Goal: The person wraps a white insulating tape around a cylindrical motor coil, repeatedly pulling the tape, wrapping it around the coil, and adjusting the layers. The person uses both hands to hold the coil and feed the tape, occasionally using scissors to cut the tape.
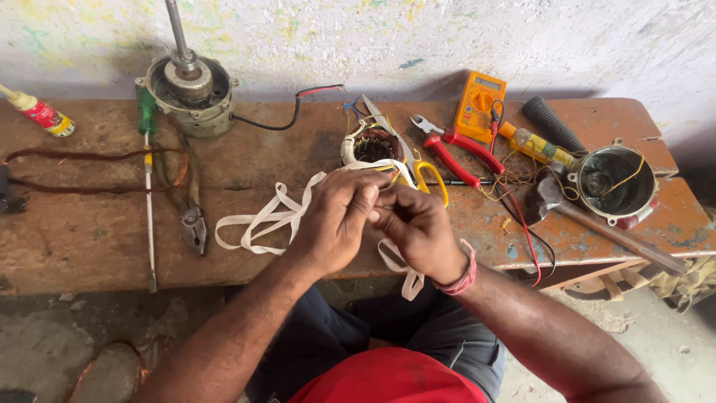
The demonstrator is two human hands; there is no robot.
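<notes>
My left hand (337, 216) and my right hand (418, 227) meet over the front edge of a worn wooden bench (89, 239), fingertips pinched together on a strip of white cloth tape (257, 220). The tape loops out to the left across the bench and hangs down below my right hand. Just behind the hands lies a wound motor stator (371, 145) with copper coils and white binding; the tape leads up toward it. What sits between the fingertips is hidden.
On the bench: a motor housing with shaft (190, 86), a green-handled screwdriver (148, 172), pliers (192, 220), yellow-handled scissors (418, 168), red-handled pliers (456, 153), an orange multimeter (479, 104), a metal end cap (615, 183), a hammer (597, 224), a glue bottle (41, 113).
</notes>
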